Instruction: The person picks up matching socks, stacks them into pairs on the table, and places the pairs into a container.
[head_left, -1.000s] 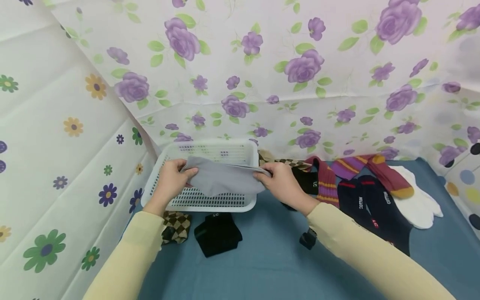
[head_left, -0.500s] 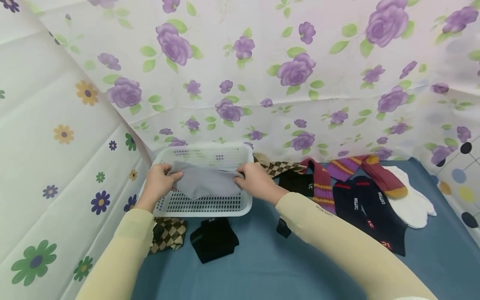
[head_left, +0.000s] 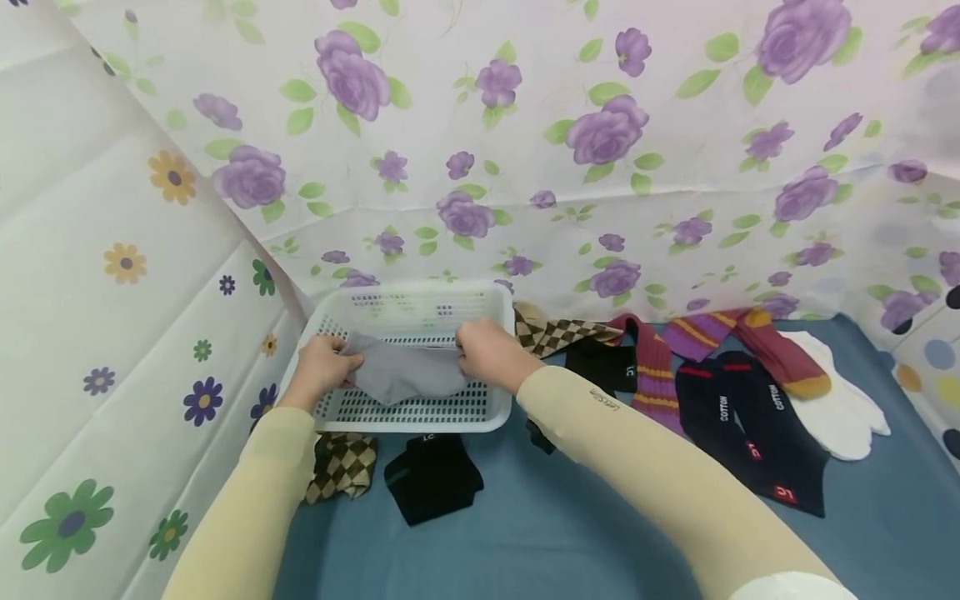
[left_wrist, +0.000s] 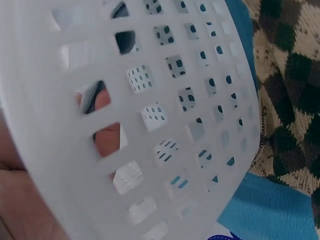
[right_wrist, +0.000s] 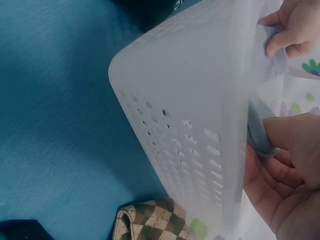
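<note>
A light grey sock point(head_left: 405, 371) is stretched level between both hands, low inside the white perforated plastic basket point(head_left: 420, 428). My left hand point(head_left: 318, 367) pinches its left end beside the basket's left wall. At the other end my right hand point(head_left: 491, 354) holds the sock between thumb and fingers, just inside the right wall. The right wrist view shows the right hand point(right_wrist: 290, 175) at the thick grey edge, close to the basket rim point(right_wrist: 235, 100). In the left wrist view, the basket wall point(left_wrist: 100, 190) covers much of the left hand point(left_wrist: 30, 205).
Brown checkered socks point(head_left: 345, 467) and a folded black pair point(head_left: 435, 483) lie in front of the basket. To its right are another checkered sock point(head_left: 566, 337), black socks point(head_left: 600, 362), striped socks point(head_left: 652, 375), navy socks point(head_left: 750, 433) and white socks point(head_left: 832, 408). A floral sheet point(head_left: 525, 167) hangs behind.
The grey sock has moved left and down into the basket. Both hands have moved left with it, the right hand farther, so they are now closer together.
</note>
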